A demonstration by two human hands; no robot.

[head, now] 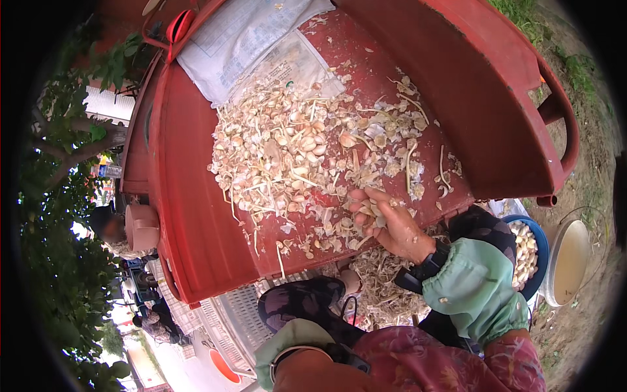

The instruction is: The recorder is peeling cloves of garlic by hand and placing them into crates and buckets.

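Note:
My right hand (pixel 399 228) is over the near edge of a red metal cart bed (pixel 196 206), palm partly turned up, fingers curled around some garlic pieces (pixel 374 214). Whether these are cloves or only skins is hard to tell. A broad heap of loose garlic cloves (pixel 306 142) mixed with papery skins and dry stems covers the bed beyond it. Peelings and stalks (pixel 409 161) lie scattered right of the heap. My left wrist (pixel 306 365), below a green sleeve cuff, shows at the bottom edge; the fingers of that hand are out of view.
White woven sacks (pixel 245 44) lie at the bed's far end. A blue basin (pixel 538 250) of cloves and a pale bucket (pixel 570 262) stand to the right. Garlic waste (pixel 387 284) lies below the cart's edge, and a white plastic crate (pixel 240 313) is at lower left. Another person (pixel 159 323) is in the background.

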